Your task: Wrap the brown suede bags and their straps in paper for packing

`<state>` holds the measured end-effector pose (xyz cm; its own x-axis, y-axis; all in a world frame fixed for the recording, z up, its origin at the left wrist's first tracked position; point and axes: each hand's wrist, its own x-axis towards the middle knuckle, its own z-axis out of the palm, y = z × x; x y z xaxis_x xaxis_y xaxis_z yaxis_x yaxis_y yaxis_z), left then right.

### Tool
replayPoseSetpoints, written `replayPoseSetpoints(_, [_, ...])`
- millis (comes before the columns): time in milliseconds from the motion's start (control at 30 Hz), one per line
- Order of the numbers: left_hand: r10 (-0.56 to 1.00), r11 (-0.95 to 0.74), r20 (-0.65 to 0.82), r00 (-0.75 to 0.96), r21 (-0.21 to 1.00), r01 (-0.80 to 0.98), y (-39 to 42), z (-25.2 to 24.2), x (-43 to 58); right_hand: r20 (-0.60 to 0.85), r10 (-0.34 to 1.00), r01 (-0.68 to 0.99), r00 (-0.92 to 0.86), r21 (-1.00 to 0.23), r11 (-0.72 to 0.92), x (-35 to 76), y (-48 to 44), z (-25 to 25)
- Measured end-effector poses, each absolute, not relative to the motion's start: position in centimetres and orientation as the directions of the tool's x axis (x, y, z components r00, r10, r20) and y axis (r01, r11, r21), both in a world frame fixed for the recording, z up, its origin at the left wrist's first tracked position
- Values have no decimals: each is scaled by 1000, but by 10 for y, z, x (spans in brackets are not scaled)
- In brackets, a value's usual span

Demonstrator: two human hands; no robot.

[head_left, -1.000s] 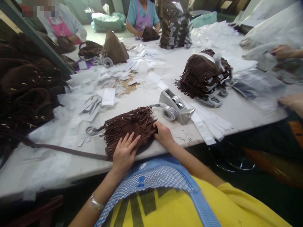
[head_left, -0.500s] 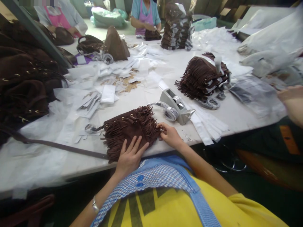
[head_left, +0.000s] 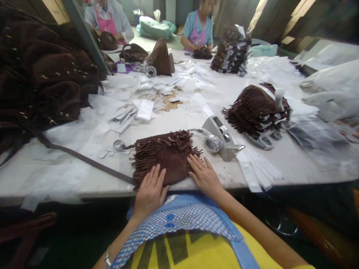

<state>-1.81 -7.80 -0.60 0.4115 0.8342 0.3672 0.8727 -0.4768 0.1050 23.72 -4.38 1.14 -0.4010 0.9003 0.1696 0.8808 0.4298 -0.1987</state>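
Bag, dk brown w/ fringe, lies flat on the tabletop near its front edge, straight in front of the person. Take the bag as clock centre, w/ 12 pointing away from the person: gold eyelets run along its 12 side. L hand is at 7, palm down over fringe & lower panel; fingers straight, close together, thumb apart, nothing gripped. R hand is at 4, fingers stretched out flat over that side's fringe, narrow gaps btwn them, no pinch visible.

Strap meets the bag at approx 8 & runs off twd 9, to the bag pile at 10. Wrapped coil sits btwn bag & tape dispenser, both at 2–3. White strips fan out at 3; stack of fringed bags is farther off at 2. White packet lies at 11.

Step in hand, prob.: smoothing fringe & holding the bag flat. Next move, as judged: keep L hand's light pressure so the bag doesn't slide, w/ R fingers combing stray strands outward twd 3; any lift would need fingers curled under the edge.
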Motion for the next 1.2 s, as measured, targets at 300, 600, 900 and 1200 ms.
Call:
replayPoseSetpoints(300, [796,-504,383,468,-7,864,-80,-23,-24,274,689,646,-671,-240,724,206,-29,36])
replayPoseSetpoints(600, [697,-701,389,602,196,685,-72,-25,-73,208,808,439,-551,-752,492,219,5,56])
replayPoseSetpoints(900, [742,-528,132,657,719,452,-23,21,-93,-27,961,592,-276,-793,147,169,78,59])
replayPoseSetpoints(1200, [709,-705,314,631,288,648,57,58,-58,-185,897,469,-403,-883,29,176,75,49])
